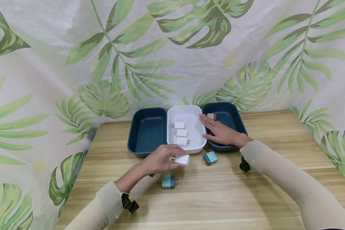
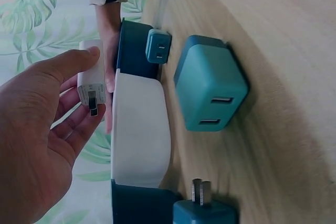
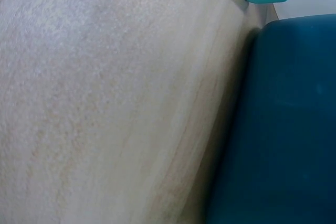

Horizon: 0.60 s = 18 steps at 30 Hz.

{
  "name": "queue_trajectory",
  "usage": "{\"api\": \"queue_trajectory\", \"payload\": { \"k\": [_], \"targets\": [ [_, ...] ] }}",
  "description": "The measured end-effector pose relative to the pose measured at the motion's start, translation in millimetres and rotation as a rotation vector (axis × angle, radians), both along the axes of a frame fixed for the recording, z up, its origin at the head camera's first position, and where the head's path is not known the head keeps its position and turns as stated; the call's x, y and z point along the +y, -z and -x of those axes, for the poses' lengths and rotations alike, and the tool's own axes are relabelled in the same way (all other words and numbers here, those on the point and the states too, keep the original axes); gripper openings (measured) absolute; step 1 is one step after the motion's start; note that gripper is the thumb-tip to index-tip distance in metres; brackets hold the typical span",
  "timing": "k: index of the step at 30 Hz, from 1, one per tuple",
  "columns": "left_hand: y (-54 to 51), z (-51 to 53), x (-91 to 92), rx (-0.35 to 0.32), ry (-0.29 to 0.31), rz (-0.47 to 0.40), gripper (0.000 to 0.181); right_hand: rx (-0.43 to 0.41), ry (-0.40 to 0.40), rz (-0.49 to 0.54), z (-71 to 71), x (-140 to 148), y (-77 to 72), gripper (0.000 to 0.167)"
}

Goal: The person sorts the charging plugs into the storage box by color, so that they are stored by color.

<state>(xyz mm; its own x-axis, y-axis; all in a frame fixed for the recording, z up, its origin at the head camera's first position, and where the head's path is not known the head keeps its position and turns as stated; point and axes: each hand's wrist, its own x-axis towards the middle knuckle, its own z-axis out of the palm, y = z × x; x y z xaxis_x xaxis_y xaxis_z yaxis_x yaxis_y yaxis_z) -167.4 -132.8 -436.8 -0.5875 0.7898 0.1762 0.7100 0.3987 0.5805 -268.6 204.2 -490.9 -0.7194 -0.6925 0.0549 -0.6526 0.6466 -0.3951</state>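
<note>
From my head view, the wooden tabletop (image 1: pixel 233 198) stretches broadly near and right; its far edge meets a leaf-print curtain (image 1: pixel 149 64), and its left edge slants. Three trays stand side by side towards the far edge, so I have the most room on their near side. There, one teal charger (image 1: pixel 210 158) lies just off the trays, another (image 1: pixel 168 181) lies nearer and left, and a third (image 2: pixel 205 212) shows partly in my left wrist view.

The left dark tray (image 1: pixel 149 131) shows its blue floor. The white tray (image 1: pixel 196 131) holds three white chargers, the far two with prongs left, the nearest with prongs right. The right dark tray (image 1: pixel 231 118) holds a pinkish charger (image 1: pixel 211 116) and other pronged pieces, partly covered by my right hand (image 1: pixel 219 129), fingers extended across the shared rim; I can't see beneath its palm.

My left hand (image 1: pixel 161 158) pinches a white charger (image 1: pixel 182 159) between thumb and fingers, raised just near of the white tray. Its long axis runs left to right, prongs pointing left.
</note>
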Motion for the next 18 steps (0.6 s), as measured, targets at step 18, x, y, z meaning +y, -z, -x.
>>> {"api": "queue_trajectory", "payload": {
  "k": [18],
  "targets": [
    [-7.8, 27.1, 7.0, 0.129, -0.118, -0.012, 0.037, 0.004, 0.004, 0.004, 1.6, 0.5, 3.3, 0.082]
  ]
}}
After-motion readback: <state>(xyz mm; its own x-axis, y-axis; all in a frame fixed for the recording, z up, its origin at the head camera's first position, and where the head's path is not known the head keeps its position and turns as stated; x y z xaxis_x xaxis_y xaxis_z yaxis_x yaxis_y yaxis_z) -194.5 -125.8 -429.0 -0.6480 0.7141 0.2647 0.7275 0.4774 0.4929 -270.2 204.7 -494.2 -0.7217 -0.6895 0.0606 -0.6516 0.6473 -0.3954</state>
